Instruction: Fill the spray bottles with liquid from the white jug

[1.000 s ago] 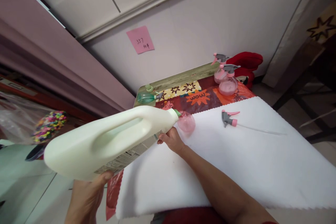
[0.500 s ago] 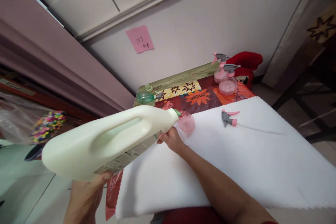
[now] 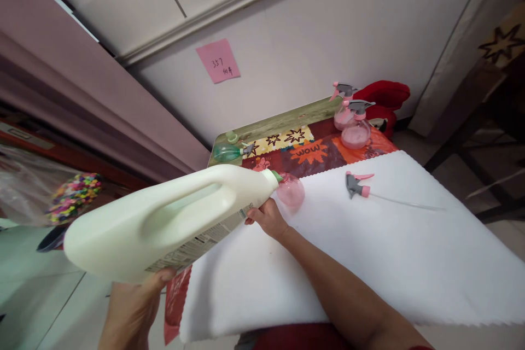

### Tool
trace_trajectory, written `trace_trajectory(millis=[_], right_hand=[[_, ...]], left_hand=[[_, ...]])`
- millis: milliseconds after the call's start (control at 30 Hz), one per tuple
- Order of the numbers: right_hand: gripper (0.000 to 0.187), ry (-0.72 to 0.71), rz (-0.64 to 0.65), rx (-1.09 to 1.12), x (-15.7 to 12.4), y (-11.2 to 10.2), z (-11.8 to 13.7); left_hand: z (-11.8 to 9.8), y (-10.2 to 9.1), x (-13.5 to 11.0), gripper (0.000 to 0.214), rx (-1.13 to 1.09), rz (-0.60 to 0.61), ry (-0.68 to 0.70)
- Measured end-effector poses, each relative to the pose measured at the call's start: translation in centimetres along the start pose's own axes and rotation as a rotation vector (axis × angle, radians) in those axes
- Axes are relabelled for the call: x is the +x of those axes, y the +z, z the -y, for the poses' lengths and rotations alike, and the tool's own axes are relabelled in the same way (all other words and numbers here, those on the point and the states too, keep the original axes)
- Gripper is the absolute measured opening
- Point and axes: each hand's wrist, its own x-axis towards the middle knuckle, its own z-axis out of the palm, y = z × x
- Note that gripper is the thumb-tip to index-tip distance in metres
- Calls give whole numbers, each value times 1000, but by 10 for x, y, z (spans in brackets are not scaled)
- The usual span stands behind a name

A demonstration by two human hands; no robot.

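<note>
A big pale-green detergent jug (image 3: 118,229) with a side handle is tipped nearly level, its neck pointing right. My left hand (image 3: 141,295) grips its underside near the base; the thumb shows and the other fingers are hidden behind it. Close to the neck, my right hand (image 3: 267,220) closes on the jug's lower side. The jug's green spout (image 3: 278,176) is at the mouth of a round, clear pink bottle (image 3: 292,194) standing on the white mat. To the right lies a grey-and-pink spray head (image 3: 357,185) with a long clear tube.
Two pink spray bottles (image 3: 356,135) with milky pink contents stand at the back right, beside a red plush item (image 3: 383,95). A green spray bottle (image 3: 227,152) lies at the back left near a pale-green cap (image 3: 232,137). The white mat (image 3: 369,251) covers much of the table.
</note>
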Motion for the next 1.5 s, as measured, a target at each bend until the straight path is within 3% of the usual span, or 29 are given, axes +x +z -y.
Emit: trace_trajectory(millis=[400,967,1167,1500], right_hand=[[62,4,-1,11,1,-1,-3],[64,13,-22,17,1,1,1],[64,12,-18,12,1,0,0],[64,-3,-11,-1,2,-1,-6]], left_hand=[[-4,5,-1,96,-3,-17,-28],[0,1,-1,93,10,-22,-22],[-3,3,-2,82,18,-8,-32],[0,1,0,91,19,-25,-12]])
